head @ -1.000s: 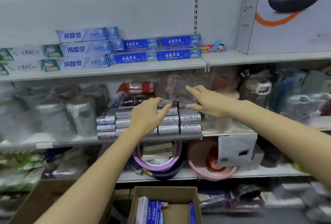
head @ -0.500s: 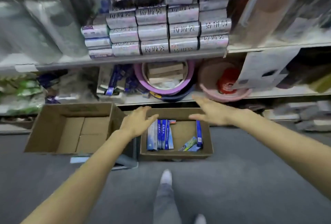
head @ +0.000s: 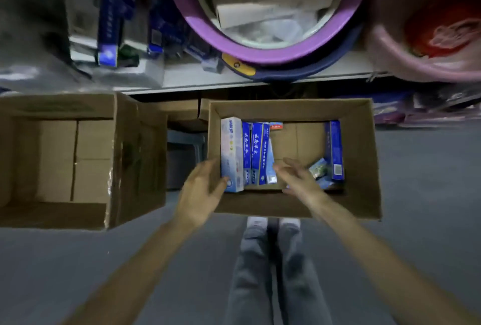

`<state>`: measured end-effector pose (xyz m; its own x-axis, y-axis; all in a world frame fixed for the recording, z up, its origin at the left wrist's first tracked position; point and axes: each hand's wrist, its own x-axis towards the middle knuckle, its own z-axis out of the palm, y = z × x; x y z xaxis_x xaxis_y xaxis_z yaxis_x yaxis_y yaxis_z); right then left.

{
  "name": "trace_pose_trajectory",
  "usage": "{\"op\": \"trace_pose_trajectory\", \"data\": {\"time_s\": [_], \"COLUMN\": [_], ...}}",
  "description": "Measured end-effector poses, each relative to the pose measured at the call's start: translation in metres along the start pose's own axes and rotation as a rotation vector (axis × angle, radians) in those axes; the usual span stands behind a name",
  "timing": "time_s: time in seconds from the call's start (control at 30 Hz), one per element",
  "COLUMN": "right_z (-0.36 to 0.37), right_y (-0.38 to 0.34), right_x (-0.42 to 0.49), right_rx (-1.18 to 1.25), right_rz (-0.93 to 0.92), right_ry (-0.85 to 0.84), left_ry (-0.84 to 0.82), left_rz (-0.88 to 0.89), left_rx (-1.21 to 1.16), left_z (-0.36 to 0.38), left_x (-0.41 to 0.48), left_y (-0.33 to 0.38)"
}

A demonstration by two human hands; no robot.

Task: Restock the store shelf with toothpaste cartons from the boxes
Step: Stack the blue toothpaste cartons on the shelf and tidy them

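Down from the shelf, the left hand [head: 201, 189] and right hand [head: 299, 179] — both spread wide, empty — are reaching into the open brown cardboard box [head: 364, 158] for the blue-and-white toothpaste cartons [head: 256, 153] — next pick beginning.

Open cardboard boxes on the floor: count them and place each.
2. The left box at the left edge; the right box at centre, holding toothpaste cartons. Cardboard between them may hide a third.

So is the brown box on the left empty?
Empty. Inside the left box only its bare cardboard bottom flaps show. The toothpaste cartons stand in the right box.
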<state>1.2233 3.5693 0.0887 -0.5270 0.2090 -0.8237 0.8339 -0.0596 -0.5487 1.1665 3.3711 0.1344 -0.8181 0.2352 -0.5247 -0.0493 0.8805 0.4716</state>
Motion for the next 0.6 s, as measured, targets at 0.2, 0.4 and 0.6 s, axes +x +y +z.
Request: {"op": "trace_pose_trajectory", "data": {"time_s": [0.2, 0.4, 0.6], "right_z": [0.033, 0.043, 0.06], "right_y": [0.04, 0.058, 0.053], "right_x": [0.105, 0.184, 0.234], "right_rx": [0.122, 0.146, 0.224], "right_rz": [0.051, 0.021, -0.068], "right_ry": [0.032, 0.092, 0.145], "left_ry": [0.043, 0.113, 0.104], "left_rz": [0.012, -0.127, -0.168], "left_rx": [-0.207, -0.394, -0.427], "left_z": [0.069, 0.109, 0.124], "left_x": [0.064, 0.107, 0.118], "left_y": [-0.015, -0.037, -0.06]}}
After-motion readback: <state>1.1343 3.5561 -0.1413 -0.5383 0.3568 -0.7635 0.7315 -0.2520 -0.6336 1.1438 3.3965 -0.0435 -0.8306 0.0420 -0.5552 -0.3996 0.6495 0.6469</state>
